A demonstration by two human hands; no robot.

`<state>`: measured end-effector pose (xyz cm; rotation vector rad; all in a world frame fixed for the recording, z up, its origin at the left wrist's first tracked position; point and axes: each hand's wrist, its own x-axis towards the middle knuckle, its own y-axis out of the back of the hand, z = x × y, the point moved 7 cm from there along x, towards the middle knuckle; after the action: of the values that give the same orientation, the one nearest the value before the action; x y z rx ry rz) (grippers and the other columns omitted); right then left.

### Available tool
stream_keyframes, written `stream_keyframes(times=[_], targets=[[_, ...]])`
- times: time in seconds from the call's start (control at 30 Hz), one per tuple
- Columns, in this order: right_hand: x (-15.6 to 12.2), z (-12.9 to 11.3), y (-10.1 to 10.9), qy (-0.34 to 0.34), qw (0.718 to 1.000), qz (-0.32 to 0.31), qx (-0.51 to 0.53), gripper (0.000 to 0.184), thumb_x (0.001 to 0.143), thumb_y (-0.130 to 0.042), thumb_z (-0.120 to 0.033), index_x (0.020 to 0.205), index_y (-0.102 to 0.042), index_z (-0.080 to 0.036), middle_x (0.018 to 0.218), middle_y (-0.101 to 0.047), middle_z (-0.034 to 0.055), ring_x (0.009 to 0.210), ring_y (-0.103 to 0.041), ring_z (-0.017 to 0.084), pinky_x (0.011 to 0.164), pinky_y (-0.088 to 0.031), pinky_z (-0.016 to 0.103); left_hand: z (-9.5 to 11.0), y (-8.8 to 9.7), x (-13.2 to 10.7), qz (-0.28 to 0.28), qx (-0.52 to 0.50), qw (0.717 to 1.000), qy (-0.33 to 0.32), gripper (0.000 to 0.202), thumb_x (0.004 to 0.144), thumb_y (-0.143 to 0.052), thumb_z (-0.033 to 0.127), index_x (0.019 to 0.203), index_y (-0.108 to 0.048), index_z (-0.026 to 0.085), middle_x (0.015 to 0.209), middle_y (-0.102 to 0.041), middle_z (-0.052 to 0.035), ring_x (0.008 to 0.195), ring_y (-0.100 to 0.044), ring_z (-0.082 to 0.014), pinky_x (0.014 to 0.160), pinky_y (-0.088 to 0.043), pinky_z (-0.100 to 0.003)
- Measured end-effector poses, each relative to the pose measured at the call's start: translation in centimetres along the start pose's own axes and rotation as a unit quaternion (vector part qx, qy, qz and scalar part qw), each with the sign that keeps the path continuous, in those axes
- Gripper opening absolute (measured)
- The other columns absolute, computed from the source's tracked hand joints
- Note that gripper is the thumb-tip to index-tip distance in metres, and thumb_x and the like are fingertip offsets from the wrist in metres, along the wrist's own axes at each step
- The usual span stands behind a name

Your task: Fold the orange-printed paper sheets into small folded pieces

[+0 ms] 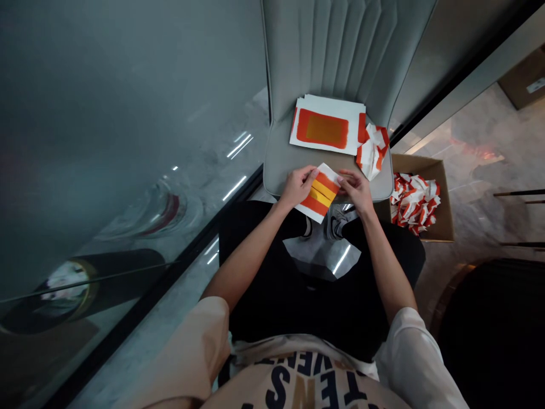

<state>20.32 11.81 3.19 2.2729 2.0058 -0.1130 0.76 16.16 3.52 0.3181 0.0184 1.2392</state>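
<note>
Two hands meet at the near edge of a grey chair seat [281,165], sharing one small striped sheet [321,196], white with orange and yellow bands. The left hand [298,186] pinches the sheet's far left edge with thumb and fingers pressed together. The right hand [356,190] has its fingers bunched at the right corner, though I cannot tell whether they actually grip it. The sheet looks thin, light and floppy, likely to crease or tear, and is best held by its white margins. Farther along the seat lies a stack of larger sheets [326,129], with a crumpled wad [372,150] touching its right side. On the floor to the right, an open cardboard box [440,170] holds a heap of crumpled red-and-white scraps [413,201].
</note>
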Motion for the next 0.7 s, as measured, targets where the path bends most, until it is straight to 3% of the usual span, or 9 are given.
stream_keyframes(times=[0.1, 0.2, 0.27, 0.4, 0.57, 0.7], targets=[[-0.2, -2.2, 0.0, 0.084, 0.994, -0.015, -0.073, 0.063, 0.073, -0.086, -0.063, 0.123, -0.069, -0.028, 0.119, -0.074, 0.0085, 0.101, -0.069, 0.024, 0.080, -0.060, 0.034, 1.2, -1.2, -0.4, -0.091, 0.031, 0.995, -0.029, 0.037, 0.102, -0.056, 0.051, 0.098, -0.076, 0.020, 0.079, -0.071, -0.0017, 0.071, -0.062, -0.0163, 0.067, -0.043, -0.026], [-0.7, -2.9, -1.0, 0.098, 0.979, -0.085, -0.159, 0.044, 0.080, -0.081, -0.061, 0.104, -0.078, -0.025, 0.094, -0.077, 0.0053, 0.084, -0.069, 0.022, 0.074, -0.057, 0.033, 1.4, -2.3, -0.9, -0.165, 0.013, 0.986, -0.018, 0.035, 0.102, -0.057, 0.049, 0.095, -0.075, 0.021, 0.077, -0.070, -0.0012, 0.068, -0.062, -0.0156, 0.064, -0.044, -0.026], [-0.9, -2.7, -1.1, 0.096, 0.974, -0.091, -0.186, 0.040, 0.085, -0.076, -0.062, 0.090, -0.080, -0.022, 0.078, -0.075, 0.0028, 0.069, -0.064, 0.018, 0.066, -0.052, 0.030, 0.7, -2.6, -1.1, -0.186, -0.019, 0.982, 0.013, 0.030, 0.099, -0.062, 0.049, 0.098, -0.074, 0.021, 0.074, -0.070, -0.0008, 0.064, -0.063, -0.0154, 0.062, -0.045, -0.026], [-0.4, -1.8, 0.0, 0.089, 0.979, -0.048, -0.178, 0.039, 0.087, -0.075, -0.059, 0.089, -0.080, -0.020, 0.073, -0.073, 0.0020, 0.064, -0.062, 0.016, 0.062, -0.048, 0.028, -1.5, -2.4, -1.2, -0.200, -0.098, 0.970, 0.093, 0.033, 0.088, -0.077, 0.046, 0.110, -0.069, 0.023, 0.079, -0.075, -0.0022, 0.065, -0.070, -0.0180, 0.060, -0.052, -0.027], [0.3, -0.9, 1.9, 0.074, 0.990, 0.023, -0.120, 0.041, 0.086, -0.075, -0.061, 0.100, -0.075, -0.022, 0.091, -0.076, 0.0060, 0.080, -0.069, 0.020, 0.074, -0.056, 0.033, -2.8, -2.1, -1.3, -0.224, -0.122, 0.957, 0.140, 0.032, 0.088, -0.076, 0.049, 0.097, -0.068, 0.019, 0.083, -0.077, -0.0057, 0.067, -0.072, -0.0190, 0.058, -0.052, -0.026], [-0.7, -1.2, 3.2, 0.099, 0.977, 0.149, -0.112, 0.055, 0.082, -0.077, -0.063, 0.117, -0.060, -0.025, 0.121, -0.068, 0.0091, 0.093, -0.068, 0.018, 0.077, -0.058, 0.032, -3.3, -1.6, -0.8, -0.126, -0.192, 0.958, 0.169, 0.037, 0.090, -0.075, 0.049, 0.103, -0.066, 0.016, 0.087, -0.078, -0.0059, 0.071, -0.073, -0.0179, 0.063, -0.055, -0.026]])
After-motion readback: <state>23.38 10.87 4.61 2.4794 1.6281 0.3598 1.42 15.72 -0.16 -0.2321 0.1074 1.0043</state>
